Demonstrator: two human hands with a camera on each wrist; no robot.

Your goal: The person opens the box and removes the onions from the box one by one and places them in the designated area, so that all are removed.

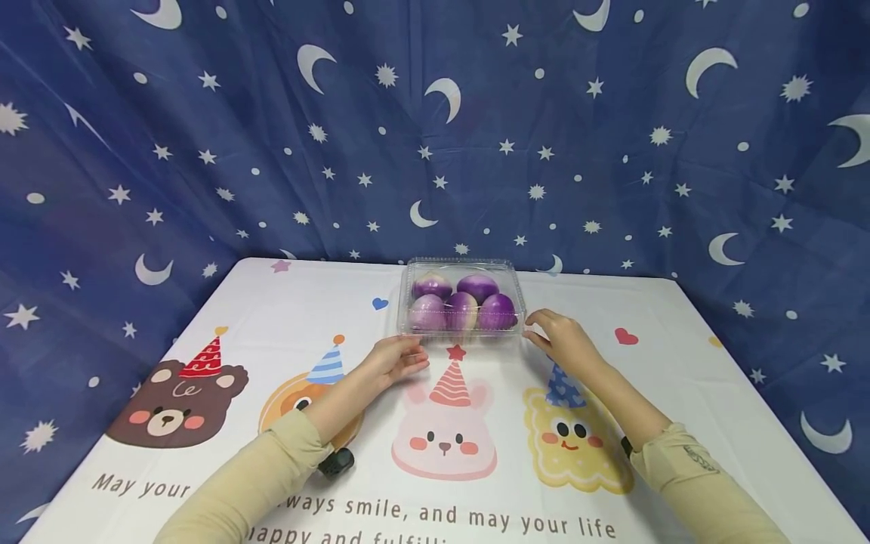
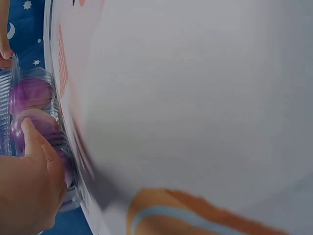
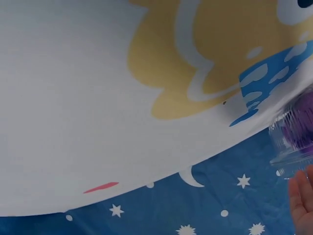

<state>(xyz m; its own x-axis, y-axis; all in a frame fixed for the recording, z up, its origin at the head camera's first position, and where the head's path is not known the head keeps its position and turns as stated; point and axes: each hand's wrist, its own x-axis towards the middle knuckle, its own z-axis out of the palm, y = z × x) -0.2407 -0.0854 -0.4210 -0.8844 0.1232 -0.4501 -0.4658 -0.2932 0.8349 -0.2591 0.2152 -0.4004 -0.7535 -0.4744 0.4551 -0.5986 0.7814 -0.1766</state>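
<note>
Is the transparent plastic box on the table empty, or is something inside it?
Not empty: the head view shows five purple rounded items inside the box, through its clear plastic.

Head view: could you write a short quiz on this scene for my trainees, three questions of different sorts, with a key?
1. How many purple items are in the clear box?
2. True or false: the right hand is by the box's near-right corner.
3. The left hand is nearest which corner of the box?
A) far-right
B) near-left
C) far-left

Key:
1. Five
2. True
3. B
</note>
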